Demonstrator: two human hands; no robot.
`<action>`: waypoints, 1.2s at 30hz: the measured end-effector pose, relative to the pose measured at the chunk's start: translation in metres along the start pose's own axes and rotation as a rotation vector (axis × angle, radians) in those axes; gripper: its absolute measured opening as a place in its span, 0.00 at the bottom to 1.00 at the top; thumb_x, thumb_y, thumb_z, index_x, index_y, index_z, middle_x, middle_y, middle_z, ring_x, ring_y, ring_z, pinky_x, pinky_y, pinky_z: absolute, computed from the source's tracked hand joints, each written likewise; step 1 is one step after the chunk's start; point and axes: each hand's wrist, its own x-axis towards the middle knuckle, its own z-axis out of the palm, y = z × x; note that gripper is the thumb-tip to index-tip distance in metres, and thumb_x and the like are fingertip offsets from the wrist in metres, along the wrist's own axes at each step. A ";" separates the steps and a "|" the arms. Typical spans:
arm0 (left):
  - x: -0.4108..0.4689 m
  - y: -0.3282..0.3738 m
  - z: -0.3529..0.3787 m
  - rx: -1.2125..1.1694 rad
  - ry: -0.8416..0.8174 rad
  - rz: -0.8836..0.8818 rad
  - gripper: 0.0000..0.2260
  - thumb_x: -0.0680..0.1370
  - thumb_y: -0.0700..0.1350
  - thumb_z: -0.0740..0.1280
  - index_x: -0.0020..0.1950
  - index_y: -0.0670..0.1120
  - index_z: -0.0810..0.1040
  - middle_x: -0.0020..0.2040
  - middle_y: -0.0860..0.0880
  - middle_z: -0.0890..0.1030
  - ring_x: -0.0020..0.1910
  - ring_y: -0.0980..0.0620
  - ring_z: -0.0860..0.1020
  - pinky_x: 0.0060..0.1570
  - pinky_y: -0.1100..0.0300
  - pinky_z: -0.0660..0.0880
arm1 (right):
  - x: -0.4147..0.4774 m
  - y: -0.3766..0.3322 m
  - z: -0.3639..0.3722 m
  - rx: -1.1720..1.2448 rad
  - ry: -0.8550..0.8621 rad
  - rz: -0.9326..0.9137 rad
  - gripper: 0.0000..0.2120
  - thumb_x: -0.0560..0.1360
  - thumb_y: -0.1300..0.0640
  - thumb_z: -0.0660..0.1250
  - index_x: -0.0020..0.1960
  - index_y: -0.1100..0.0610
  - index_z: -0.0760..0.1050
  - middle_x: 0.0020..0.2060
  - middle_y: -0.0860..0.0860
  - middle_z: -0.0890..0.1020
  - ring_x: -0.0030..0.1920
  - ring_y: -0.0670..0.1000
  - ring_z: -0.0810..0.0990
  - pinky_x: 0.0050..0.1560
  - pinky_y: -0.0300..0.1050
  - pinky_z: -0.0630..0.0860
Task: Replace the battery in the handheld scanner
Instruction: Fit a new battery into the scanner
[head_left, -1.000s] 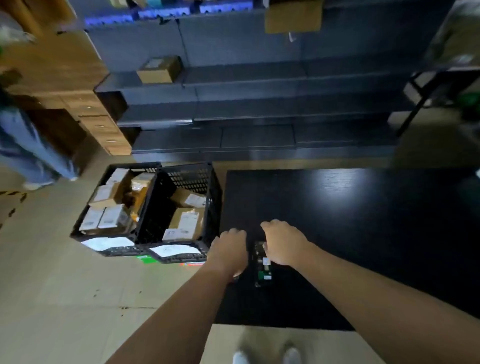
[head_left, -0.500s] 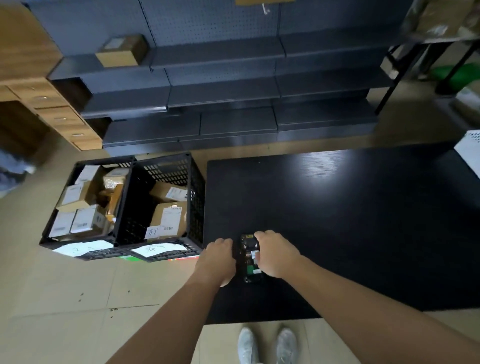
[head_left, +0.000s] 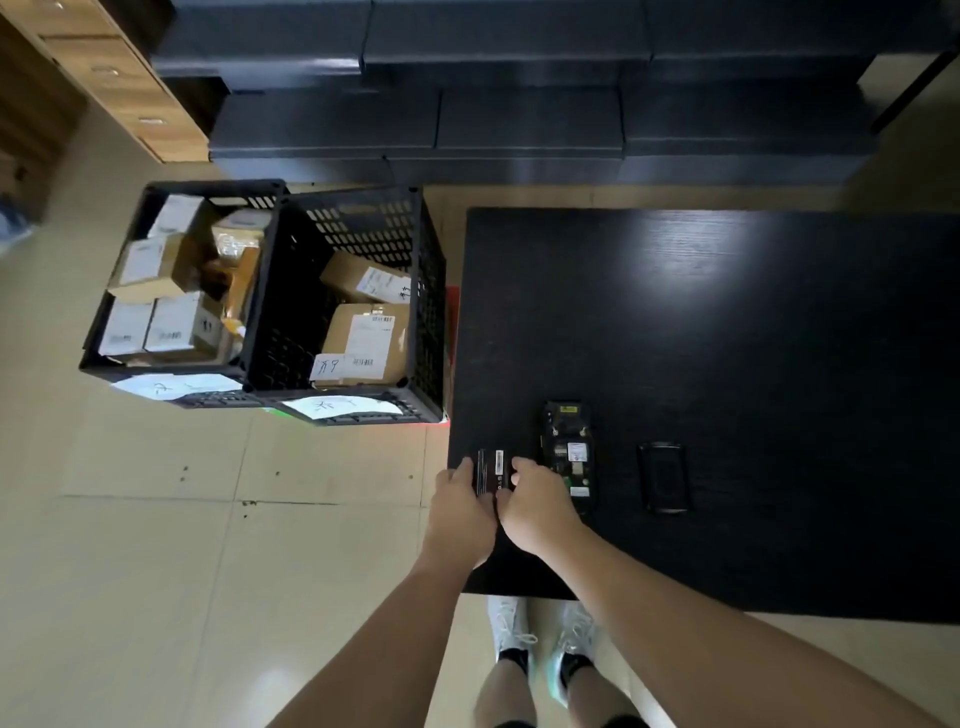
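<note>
Both hands have left the scanner (head_left: 569, 457), now lying open-backed on the table (head_left: 779, 338), cover (head_left: 664, 477) well apart to its right. Head view: left hand (head_left: 462, 501) and right hand (head_left: 535, 501) pinch a battery (head_left: 491, 472) just left of it. Seems removal's done; insertion and cover remain.

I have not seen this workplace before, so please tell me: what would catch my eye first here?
Both hands, left and right, hold a flat battery over the near-left corner of the black table. Just right of them lies the scanner with its back open, and further right its cover. On the floor to the left stand two black crates full of boxes.
</note>
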 end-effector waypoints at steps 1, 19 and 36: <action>0.002 -0.001 0.000 -0.011 0.004 -0.023 0.13 0.81 0.39 0.63 0.66 0.42 0.74 0.59 0.40 0.74 0.54 0.40 0.77 0.54 0.57 0.72 | 0.002 0.001 0.003 0.018 0.015 0.018 0.18 0.78 0.60 0.64 0.67 0.62 0.73 0.60 0.58 0.81 0.60 0.57 0.79 0.57 0.44 0.74; 0.014 -0.004 0.004 -0.402 0.100 -0.218 0.09 0.78 0.36 0.63 0.47 0.42 0.82 0.37 0.44 0.82 0.33 0.52 0.74 0.27 0.69 0.69 | 0.018 0.005 0.023 0.141 0.042 0.128 0.22 0.77 0.59 0.67 0.71 0.60 0.71 0.64 0.58 0.78 0.61 0.55 0.79 0.58 0.46 0.76; -0.005 0.066 0.042 -0.458 0.029 -0.229 0.07 0.76 0.41 0.70 0.53 0.47 0.83 0.43 0.50 0.86 0.43 0.51 0.84 0.48 0.51 0.83 | -0.009 0.066 -0.041 0.255 0.222 0.110 0.19 0.77 0.62 0.64 0.67 0.55 0.76 0.61 0.53 0.76 0.58 0.49 0.79 0.53 0.34 0.69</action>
